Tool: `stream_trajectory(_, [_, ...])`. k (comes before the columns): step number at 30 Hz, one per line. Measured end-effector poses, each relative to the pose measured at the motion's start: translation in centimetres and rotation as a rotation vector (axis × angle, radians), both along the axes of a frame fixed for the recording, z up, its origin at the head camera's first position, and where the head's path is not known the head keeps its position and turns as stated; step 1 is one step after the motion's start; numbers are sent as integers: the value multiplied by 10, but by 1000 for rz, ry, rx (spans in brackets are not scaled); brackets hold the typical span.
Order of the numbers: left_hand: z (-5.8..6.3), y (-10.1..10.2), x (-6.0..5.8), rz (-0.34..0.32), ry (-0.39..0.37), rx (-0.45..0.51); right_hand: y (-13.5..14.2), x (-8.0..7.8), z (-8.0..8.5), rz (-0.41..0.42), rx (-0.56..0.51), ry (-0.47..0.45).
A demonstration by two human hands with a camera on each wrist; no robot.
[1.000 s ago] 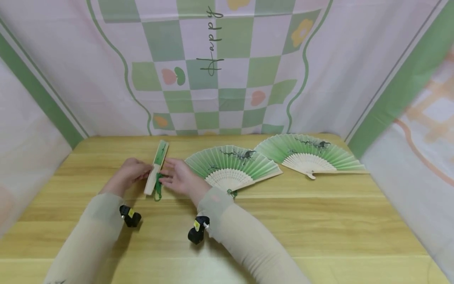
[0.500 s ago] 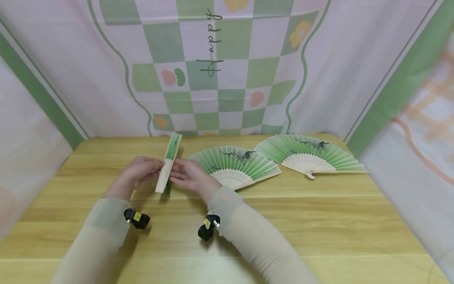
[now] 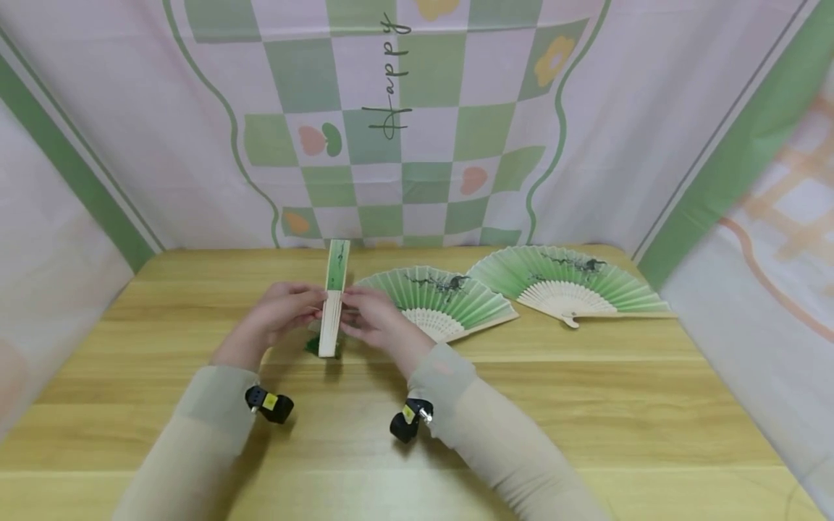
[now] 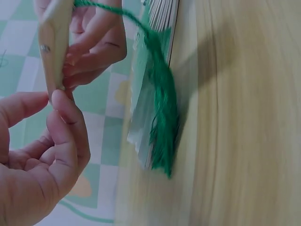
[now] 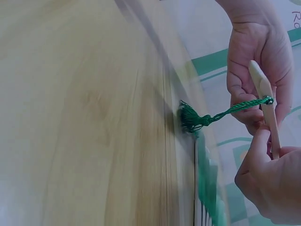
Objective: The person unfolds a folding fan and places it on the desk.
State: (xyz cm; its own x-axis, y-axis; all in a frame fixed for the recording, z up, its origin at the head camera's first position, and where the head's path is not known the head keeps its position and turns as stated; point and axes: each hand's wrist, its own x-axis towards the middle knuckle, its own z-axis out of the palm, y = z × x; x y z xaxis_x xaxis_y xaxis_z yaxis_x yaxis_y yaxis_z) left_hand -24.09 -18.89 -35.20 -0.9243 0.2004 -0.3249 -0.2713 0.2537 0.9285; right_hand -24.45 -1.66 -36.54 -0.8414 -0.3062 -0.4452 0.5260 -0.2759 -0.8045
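Observation:
A folded hand fan, green at the top with pale ribs below, stands nearly upright between both hands over the table. From its left side, my left hand pinches the edge with thumb and fingertips. My right hand holds the opposite edge, its thumb and fingers bent against the ribs. In the left wrist view the fan's pale end sits between the fingertips of the two hands. A green tassel dangles on a cord from a rivet near that end.
Right of the hands, an open green fan lies spread on the wooden table, partly behind my right hand. A second open fan lies farther right, its left edge meeting the first. A patterned cloth hangs behind the table.
Both hands have moved right along with the folded fan, which has turned more upright. My right hand, earlier with spread fingers beside the fan, now holds its edge. The tassel now hangs behind the fan.

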Motion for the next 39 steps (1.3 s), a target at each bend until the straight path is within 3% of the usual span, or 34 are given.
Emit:
stream_trajectory(7, [-6,17,4,15,-14,41,23,12,0,56,34,55])
stream_trajectory(14, [-16,36,8,1,-6,107,44,23,-2,46,13,63])
stream_trajectory(20, [-16,56,11,-5,-14,121,67,30,0,53,-21,72])
stream_trajectory(28, [-19,77,22,-54,-12,128,94,42,-2,82,72,97])
stream_trajectory(39, [-22,98,27,-70,-20,164,119,53,1,102,82,165])
